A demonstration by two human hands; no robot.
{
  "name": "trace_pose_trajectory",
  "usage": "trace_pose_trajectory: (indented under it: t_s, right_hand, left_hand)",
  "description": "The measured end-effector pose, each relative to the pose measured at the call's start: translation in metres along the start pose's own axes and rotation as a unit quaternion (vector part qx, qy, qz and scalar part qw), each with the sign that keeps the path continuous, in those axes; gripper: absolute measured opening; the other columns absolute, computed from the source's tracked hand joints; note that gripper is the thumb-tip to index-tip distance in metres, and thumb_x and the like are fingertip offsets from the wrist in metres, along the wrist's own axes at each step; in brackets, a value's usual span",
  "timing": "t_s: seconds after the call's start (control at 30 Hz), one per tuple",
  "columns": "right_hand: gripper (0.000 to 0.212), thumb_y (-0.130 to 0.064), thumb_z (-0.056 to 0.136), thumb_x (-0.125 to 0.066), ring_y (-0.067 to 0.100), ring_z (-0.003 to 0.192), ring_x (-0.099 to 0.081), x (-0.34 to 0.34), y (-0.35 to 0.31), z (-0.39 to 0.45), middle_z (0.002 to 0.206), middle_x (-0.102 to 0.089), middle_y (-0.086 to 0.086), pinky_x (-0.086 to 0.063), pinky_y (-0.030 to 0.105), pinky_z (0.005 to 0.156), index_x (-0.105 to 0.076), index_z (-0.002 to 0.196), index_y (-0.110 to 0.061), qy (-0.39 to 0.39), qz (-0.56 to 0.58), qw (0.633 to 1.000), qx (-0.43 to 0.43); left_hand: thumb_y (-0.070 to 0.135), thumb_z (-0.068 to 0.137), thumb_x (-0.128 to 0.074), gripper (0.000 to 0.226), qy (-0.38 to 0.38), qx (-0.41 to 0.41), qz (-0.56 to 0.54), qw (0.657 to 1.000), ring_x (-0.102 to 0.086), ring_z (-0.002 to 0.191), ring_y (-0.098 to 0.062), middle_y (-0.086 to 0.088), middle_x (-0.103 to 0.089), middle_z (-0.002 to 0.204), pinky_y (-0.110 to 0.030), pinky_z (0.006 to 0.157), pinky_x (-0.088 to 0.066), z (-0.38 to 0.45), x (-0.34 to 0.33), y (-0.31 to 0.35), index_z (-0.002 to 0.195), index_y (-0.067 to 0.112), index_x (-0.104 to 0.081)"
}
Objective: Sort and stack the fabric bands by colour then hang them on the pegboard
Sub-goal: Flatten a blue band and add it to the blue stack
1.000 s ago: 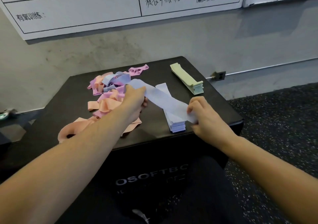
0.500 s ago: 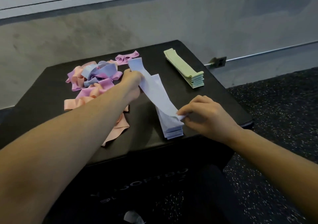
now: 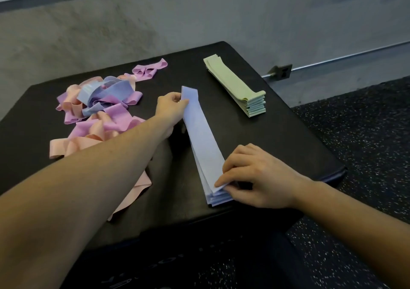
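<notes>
While both ends of the top blue band (image 3: 200, 133) are pinched, the main risk is misalignment: if either hand lets go before the band lies flat, the stretchy fabric may spring or curl and slide off the blue stack (image 3: 218, 196) beneath. A pull from one end only could also drag the layers below out of square, since nothing pins the stack but its own weight and the right hand. The near end of the stack sits close to the front edge of the black box (image 3: 310, 146); a shove toward the person could tip layers over the lip.

Left hand (image 3: 172, 108): fingers curled, gripping the far end of the band, forearm crossing over peach bands at the pile's near side. Right hand (image 3: 250, 173): thumb and fingertips pinching the near corner, held just above the stack's end. The band runs stretched between the two hands, lying along the top of the stack.

Unsorted pile (image 3: 99, 111) of pink, peach and blue bands: left of the left hand, tangled; a sleeve or wrist brushing it could drag loops along. Green stack (image 3: 239, 91): done, far right, well apart from both hands. Pegboard not in view.
</notes>
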State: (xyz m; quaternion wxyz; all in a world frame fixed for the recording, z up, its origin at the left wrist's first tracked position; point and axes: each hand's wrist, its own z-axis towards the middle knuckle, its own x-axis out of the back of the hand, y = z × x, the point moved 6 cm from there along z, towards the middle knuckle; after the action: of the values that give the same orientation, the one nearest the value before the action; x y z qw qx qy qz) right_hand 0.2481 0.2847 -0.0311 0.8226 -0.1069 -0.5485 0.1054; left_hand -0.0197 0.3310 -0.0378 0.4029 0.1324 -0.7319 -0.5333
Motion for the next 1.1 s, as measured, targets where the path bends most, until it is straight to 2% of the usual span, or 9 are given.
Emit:
trace_pose_trajectory:
  t_s: [0.2, 0.3, 0.4, 0.53, 0.7, 0.77, 0.83, 0.93, 1.1]
  right_hand:
    - [0.021, -0.039, 0.094, -0.063, 0.005, 0.093, -0.056, -0.003, 0.004, 0.004, 0.097, -0.063, -0.013, -0.044, 0.032, 0.082, -0.077, 0.106, -0.03, -0.001, 0.069, 0.997, -0.04]
    - [0.022, -0.038, 0.096, -0.058, 0.008, 0.09, -0.058, 0.008, 0.009, 0.019, 0.094, -0.064, -0.015, -0.048, 0.032, 0.08, -0.075, 0.105, -0.028, 0.043, 0.117, 0.989, -0.076]
    - [0.021, -0.039, 0.097, -0.054, 0.009, 0.091, -0.058, 0.011, 0.015, 0.044, 0.09, -0.061, -0.025, -0.05, 0.03, 0.077, -0.072, 0.107, -0.035, 0.058, 0.132, 0.984, -0.108]
    - [0.017, -0.032, 0.097, -0.057, 0.002, 0.095, -0.056, 0.0, 0.024, 0.086, 0.092, -0.057, -0.03, -0.043, 0.018, 0.078, -0.064, 0.109, -0.042, 0.031, 0.135, 0.98, -0.145]
    - [0.024, -0.026, 0.097, -0.06, -0.003, 0.096, -0.056, -0.018, 0.032, 0.148, 0.104, -0.058, -0.02, -0.038, 0.008, 0.074, -0.06, 0.116, -0.04, 0.006, 0.12, 0.979, -0.162]
    - [0.026, -0.026, 0.097, -0.061, -0.003, 0.097, -0.057, -0.028, 0.039, 0.175, 0.11, -0.055, -0.019, -0.041, 0.006, 0.073, -0.06, 0.119, -0.04, -0.004, 0.122, 0.977, -0.176]
    - [0.029, -0.024, 0.096, -0.063, 0.001, 0.096, -0.058, -0.041, 0.045, 0.204, 0.117, -0.051, -0.015, -0.046, 0.009, 0.082, -0.06, 0.122, -0.035, -0.013, 0.114, 0.977, -0.182]
    - [0.035, -0.022, 0.093, -0.064, 0.01, 0.101, -0.059, -0.063, 0.052, 0.245, 0.128, -0.047, -0.008, -0.05, 0.03, 0.097, -0.059, 0.125, -0.033, -0.03, 0.092, 0.978, -0.186]
    - [0.052, -0.01, 0.089, -0.058, 0.022, 0.119, -0.055, -0.086, 0.065, 0.314, 0.148, -0.041, 0.001, -0.047, 0.036, 0.097, -0.052, 0.138, -0.026, -0.022, 0.046, 0.982, -0.179]
  left_hand:
    - [0.015, 0.095, -0.07, 0.048, 0.018, -0.023, 0.067, 0.997, -0.054, 0.082, -0.011, -0.004, -0.042, 0.14, -0.014, 0.056, -0.038, 0.0, 0.006, -0.006, 0.136, 0.025, -0.046]
    - [0.019, 0.096, -0.068, 0.034, 0.005, -0.061, 0.077, 0.995, -0.057, 0.095, -0.011, -0.004, -0.05, 0.132, -0.016, 0.063, -0.041, -0.004, 0.018, -0.003, 0.125, 0.027, -0.051]
    - [0.021, 0.099, -0.062, 0.016, -0.031, -0.103, 0.146, 0.983, -0.061, 0.088, -0.01, 0.001, -0.063, 0.109, -0.018, 0.063, -0.045, -0.013, 0.038, -0.001, 0.113, 0.027, -0.057]
    - [0.023, 0.099, -0.058, 0.01, -0.009, -0.21, 0.3, 0.931, -0.062, 0.091, -0.009, 0.006, -0.065, 0.107, -0.018, 0.069, -0.044, -0.028, 0.082, 0.0, 0.107, 0.026, -0.063]
    - [0.057, 0.097, -0.049, 0.039, -0.007, -0.228, 0.478, 0.848, -0.053, 0.124, -0.018, 0.008, -0.058, 0.135, -0.046, 0.101, -0.045, -0.017, 0.141, -0.039, 0.125, 0.034, -0.062]
    - [0.063, 0.096, -0.045, 0.048, -0.041, -0.196, 0.49, 0.848, -0.045, 0.133, -0.02, 0.007, -0.05, 0.145, -0.046, 0.108, -0.041, -0.011, 0.162, -0.066, 0.133, 0.036, -0.059]
    - [0.058, 0.097, -0.047, 0.045, -0.051, -0.177, 0.464, 0.866, -0.038, 0.14, -0.019, 0.006, -0.042, 0.152, -0.043, 0.111, -0.038, -0.008, 0.18, -0.091, 0.135, 0.037, -0.057]
    - [0.035, 0.1, -0.047, 0.038, -0.033, -0.184, 0.422, 0.887, -0.039, 0.141, -0.02, 0.007, -0.04, 0.157, -0.038, 0.107, -0.037, -0.005, 0.193, -0.114, 0.137, 0.032, -0.058]
    - [0.062, 0.08, -0.022, 0.066, -0.013, -0.189, 0.354, 0.916, -0.038, 0.135, -0.011, 0.014, -0.047, 0.147, -0.039, 0.113, -0.027, -0.005, 0.191, -0.129, 0.132, 0.042, -0.057]
